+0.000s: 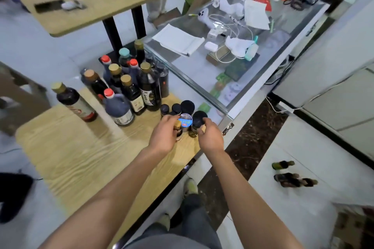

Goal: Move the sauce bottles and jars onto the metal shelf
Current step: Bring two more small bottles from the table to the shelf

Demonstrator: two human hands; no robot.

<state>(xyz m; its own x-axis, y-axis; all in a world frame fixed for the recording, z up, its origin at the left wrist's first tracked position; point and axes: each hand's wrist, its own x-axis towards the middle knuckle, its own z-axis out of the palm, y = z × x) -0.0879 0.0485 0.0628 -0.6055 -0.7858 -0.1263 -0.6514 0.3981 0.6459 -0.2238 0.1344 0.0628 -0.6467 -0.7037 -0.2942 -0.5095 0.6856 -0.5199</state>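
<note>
On the wooden worktop (81,157), the left hand (165,137) curls its fingers round a small gold-capped bottle (178,129) of dark sauce. The right hand (209,137) grips a black-lidded jar (199,120) beside it. Tall bottles of dark liquid (129,87) stand clustered behind, next to the glass counter (222,79).

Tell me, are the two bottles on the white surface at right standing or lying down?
Lying down: both bottles rest on their sides.

Two bare hands, about eleven tall dark sauce bottles (129,95) on the wooden table, about six small black-lidded jars (187,107), two dark bottles lying on the floor (291,176)
</note>
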